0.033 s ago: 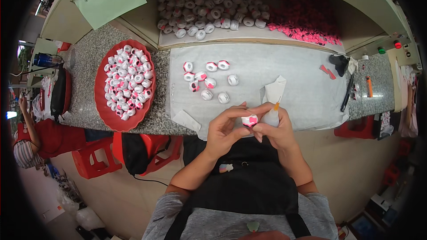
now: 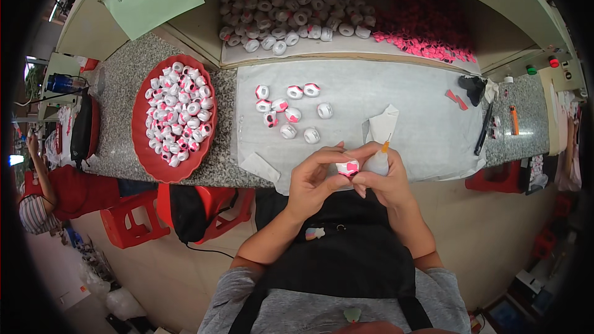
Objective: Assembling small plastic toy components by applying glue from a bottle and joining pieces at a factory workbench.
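My left hand is closed around a small white rounded piece with a pink patch on its side. In my right hand is a translucent needle-tip squeeze bottle, its orange-based needle pointing up and away from me; the fingers of this hand also press against the piece. Both hands are together just above the near edge of a white paper sheet. Beyond them on the sheet, to the left, lie several similar white pieces, some with pink trim. A folded paper scrap lies just past the right hand.
On the left, a red scalloped tray holds many white-and-pink pieces. A shelf at the back holds heaps of white pieces and pink parts. Toward the right are a black pen, an orange stick and black cloth.
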Available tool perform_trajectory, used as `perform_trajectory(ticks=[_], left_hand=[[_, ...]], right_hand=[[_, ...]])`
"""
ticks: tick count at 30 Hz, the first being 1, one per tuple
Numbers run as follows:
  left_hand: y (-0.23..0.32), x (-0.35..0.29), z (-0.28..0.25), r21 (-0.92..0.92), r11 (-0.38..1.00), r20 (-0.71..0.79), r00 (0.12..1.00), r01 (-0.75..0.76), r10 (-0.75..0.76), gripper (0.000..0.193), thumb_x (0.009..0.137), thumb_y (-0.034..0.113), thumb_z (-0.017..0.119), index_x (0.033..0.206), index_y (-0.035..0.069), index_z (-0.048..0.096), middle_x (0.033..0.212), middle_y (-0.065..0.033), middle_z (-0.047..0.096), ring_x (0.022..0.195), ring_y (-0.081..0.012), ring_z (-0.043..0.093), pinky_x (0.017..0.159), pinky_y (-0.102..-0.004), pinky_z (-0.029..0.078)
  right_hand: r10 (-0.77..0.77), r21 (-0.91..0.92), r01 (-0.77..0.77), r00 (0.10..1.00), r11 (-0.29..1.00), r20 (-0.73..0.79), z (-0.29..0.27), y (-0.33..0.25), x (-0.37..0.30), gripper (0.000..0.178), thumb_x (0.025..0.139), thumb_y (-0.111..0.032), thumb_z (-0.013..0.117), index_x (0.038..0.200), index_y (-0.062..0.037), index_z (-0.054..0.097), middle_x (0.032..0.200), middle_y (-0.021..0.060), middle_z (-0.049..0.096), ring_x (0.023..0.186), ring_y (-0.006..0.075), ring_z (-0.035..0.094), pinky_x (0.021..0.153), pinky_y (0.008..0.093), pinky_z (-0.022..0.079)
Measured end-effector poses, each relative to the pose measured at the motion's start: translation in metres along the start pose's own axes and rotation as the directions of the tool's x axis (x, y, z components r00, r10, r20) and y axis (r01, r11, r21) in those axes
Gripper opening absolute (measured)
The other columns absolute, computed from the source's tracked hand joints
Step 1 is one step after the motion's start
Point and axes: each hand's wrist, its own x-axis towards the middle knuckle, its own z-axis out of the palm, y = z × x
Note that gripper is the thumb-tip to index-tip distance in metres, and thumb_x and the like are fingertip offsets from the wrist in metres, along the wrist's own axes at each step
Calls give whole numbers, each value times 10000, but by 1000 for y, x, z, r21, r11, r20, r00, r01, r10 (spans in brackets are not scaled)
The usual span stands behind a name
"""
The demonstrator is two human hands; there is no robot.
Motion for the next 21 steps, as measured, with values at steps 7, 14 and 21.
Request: perform_trajectory(ticks=[7,14,21], left_hand=[[-1,-6,-1,90,996,-64,998,14,-8,222,701,-6,561,918,3,519,898,-81,545,888,-173,490,946,-402,215],[16,-12,-15,406,914,-35,999,-3,19,217,658,4,594,870,15,550,873,-77,554,863,-184,505,882,-368,300],[44,-7,-86,934,347,-178,955,88,235,274,641,16,594,908,14,531,902,-105,551,873,-247,509,847,-354,333]], right_hand=[[39,19,-38,998,999,-57,7,4,1,234,658,32,586,884,30,530,651,69,532,482,85,466,402,183,363],[106,28,-107,994,994,12,6,7,5,295,657,-8,554,941,31,486,703,134,553,432,109,458,392,198,389],[55,-134,-65,996,989,-75,-10,-7,2,392,695,-27,511,1067,52,416,759,161,564,418,79,431,405,190,383]])
